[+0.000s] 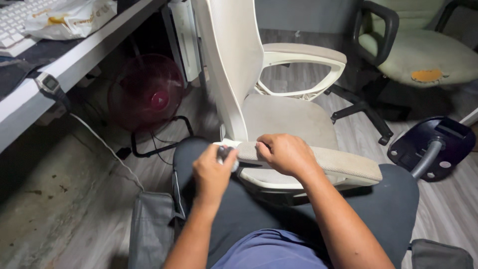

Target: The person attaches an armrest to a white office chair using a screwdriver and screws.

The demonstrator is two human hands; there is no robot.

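Note:
A white office chair [234,65] with beige padded seat stands right in front of my knees. My right hand [288,154] grips the front end of its near padded armrest [343,164]. My left hand [213,174] is closed around a small dark tool [225,151] with a white part, held against the armrest's tip. The tool's working end is hidden between my hands. The chair's far armrest [303,56] is a white loop with a beige pad.
A red floor fan [147,94] stands under the white desk [64,65] at left, with cables on the floor. The desk carries a keyboard [15,20], a plastic bag [69,17] and a wristwatch [50,85]. A second worn chair [423,50] and a dark vacuum cleaner [430,147] sit at right.

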